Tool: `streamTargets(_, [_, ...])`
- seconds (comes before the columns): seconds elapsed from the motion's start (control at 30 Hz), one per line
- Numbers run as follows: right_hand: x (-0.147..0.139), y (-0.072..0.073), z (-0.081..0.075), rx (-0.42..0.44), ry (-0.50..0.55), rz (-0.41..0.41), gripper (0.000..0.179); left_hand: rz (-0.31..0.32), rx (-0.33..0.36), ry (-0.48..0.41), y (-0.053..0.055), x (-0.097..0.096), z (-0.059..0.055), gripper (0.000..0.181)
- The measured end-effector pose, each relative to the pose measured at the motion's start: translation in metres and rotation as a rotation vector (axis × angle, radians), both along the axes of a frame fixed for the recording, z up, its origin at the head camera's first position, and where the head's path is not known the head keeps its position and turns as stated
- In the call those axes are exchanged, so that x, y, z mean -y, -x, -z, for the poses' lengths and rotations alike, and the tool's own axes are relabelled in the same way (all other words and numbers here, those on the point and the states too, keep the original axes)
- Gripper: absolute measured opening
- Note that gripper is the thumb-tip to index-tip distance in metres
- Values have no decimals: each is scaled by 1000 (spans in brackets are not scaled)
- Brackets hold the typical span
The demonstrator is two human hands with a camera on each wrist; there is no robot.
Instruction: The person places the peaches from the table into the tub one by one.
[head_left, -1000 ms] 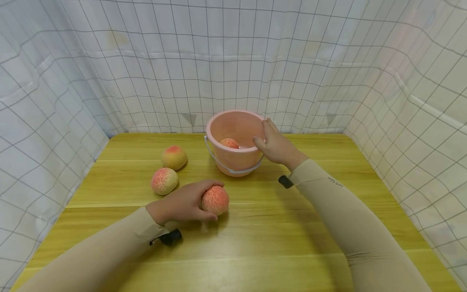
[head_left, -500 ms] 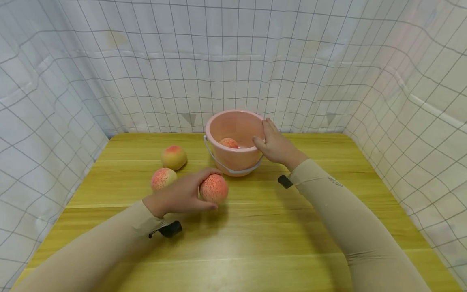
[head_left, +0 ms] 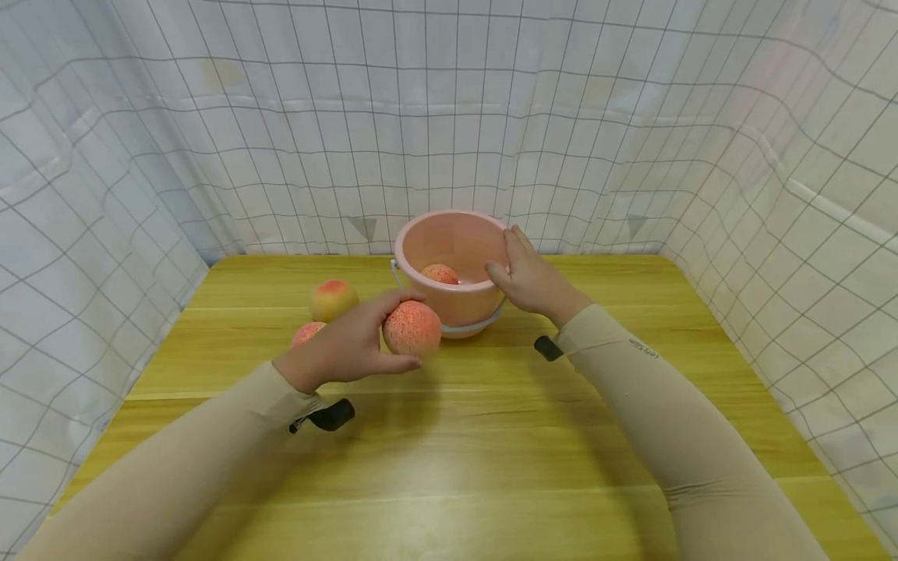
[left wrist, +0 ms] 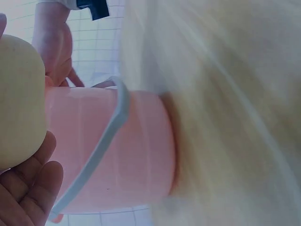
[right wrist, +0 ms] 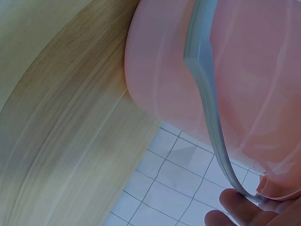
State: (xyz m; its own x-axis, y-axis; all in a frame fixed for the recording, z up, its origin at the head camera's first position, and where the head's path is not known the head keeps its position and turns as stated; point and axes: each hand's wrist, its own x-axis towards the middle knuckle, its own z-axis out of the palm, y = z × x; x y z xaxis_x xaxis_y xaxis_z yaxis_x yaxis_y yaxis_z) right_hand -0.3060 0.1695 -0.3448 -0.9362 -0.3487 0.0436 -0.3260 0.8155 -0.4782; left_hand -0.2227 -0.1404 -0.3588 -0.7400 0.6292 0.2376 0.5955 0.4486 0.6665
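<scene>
My left hand grips a speckled pink-red peach, held above the table just in front of the bucket. In the left wrist view this peach shows its pale side, with curled fingers beneath it. The pink bucket stands upright at the back middle, its grey-white handle hanging down the front. Inside lies another reddish peach, partly hidden by the rim. On the bucket's right side, my right hand holds the rim, thumb inside and fingers outside.
Left of the bucket, a yellow peach with a red top rests on the wooden table. A speckled peach beside it is partly covered by my left hand. White grid-patterned cloth encloses the back and sides.
My left hand has lifted the peach off the table and carried it away from me toward the bucket. The right hand and the bucket have stayed put.
</scene>
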Motion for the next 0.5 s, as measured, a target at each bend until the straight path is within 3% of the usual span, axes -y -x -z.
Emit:
streamTargets(0.23, [0,0,0,3,1,1,86,-1,31,-75,10,-6,-13,80])
streamTargets(0.5, [0,-1,-2,4,13,5,84,-36,-14,-78,20,-10,-26,79])
